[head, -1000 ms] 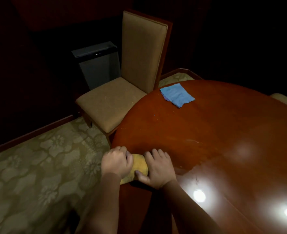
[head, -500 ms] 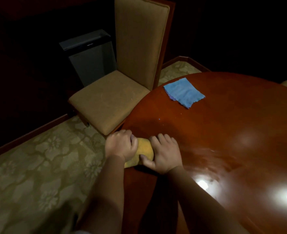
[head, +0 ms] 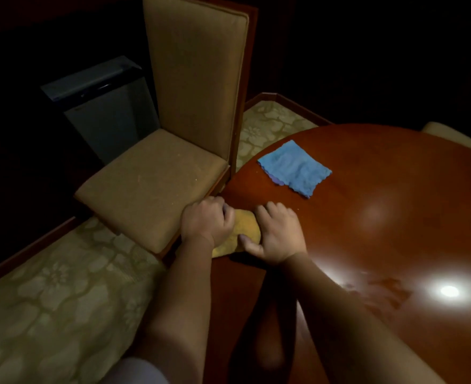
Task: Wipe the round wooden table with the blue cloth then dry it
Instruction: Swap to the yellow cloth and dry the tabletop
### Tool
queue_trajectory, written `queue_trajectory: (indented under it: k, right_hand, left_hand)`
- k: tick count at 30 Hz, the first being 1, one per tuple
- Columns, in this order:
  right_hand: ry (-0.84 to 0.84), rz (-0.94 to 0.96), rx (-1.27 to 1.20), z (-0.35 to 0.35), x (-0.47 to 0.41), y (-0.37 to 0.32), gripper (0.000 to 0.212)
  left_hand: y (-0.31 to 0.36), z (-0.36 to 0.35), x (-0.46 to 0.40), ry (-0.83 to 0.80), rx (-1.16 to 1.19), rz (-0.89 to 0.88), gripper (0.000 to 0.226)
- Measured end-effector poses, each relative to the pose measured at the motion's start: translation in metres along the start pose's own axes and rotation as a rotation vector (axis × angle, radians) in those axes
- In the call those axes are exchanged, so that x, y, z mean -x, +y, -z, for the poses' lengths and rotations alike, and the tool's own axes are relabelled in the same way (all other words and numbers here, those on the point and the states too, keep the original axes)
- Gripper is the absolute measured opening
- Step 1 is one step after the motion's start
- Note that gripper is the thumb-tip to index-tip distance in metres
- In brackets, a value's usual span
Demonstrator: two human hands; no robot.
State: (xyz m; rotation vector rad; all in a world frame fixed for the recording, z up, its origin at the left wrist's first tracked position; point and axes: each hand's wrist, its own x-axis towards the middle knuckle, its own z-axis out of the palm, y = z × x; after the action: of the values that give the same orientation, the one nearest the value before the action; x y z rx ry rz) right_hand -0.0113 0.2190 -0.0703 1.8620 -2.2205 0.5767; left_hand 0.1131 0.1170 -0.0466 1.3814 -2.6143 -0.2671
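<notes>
Hands together at the near-left rim of the worktop (head: 381, 231), both on a yellow cloth (head: 246, 228). Left hand (head: 208, 221) curled over the cloth's left end, knuckles up, fingers bent down onto it at the very edge of the wood. Right hand (head: 277, 235) laid on the cloth's right side, fingers bent over its far edge, thumb pressed along the near side, so that only the middle strip of yellow shows between the two. Whether gripped or merely pressed flat, hard to tell under the fingers; curl around the fabric plain on both. Bare forearms reaching in from the bottom of the view.

Blue cloth (head: 295, 167) lying flat on the worktop, well beyond the hands and up to the right, near the far-left rim, untouched, scalloped edge toward the centre. Glossy reddish wood, bright lamp glare at the lower right, a smeared patch just beside it.

Tan padded chair (head: 173, 167) just beside the worktop on the left, seat corner close to the left hand. Grey bin (head: 104, 106) behind the chair in the dark. Pale floral carpet (head: 48, 300) below.
</notes>
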Motion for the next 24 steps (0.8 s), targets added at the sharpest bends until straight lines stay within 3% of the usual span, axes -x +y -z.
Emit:
queue_trajectory:
  k: [7,11,16,24]
  right_hand:
    - [-0.102,-0.006,0.021,0.013,0.01,-0.005,0.052]
    - [-0.137,-0.089,0.008,0.027,0.056,-0.025,0.049]
    - [-0.177,-0.046,0.013,0.043,0.087,-0.033,0.05]
    - [-0.111,0.005,-0.035,0.03,0.071,-0.016,0.05]
  left_hand:
    - [0.005,0.005,0.017,-0.001,-0.034,0.008,0.035]
    - [0.008,0.008,0.057,-0.079,-0.047,-0.034,0.032]
    - [0.014,0.015,0.093,-0.175,-0.079,-0.057,0.033]
    - [0.012,0.009,0.066,-0.144,-0.054,-0.137,0.048]
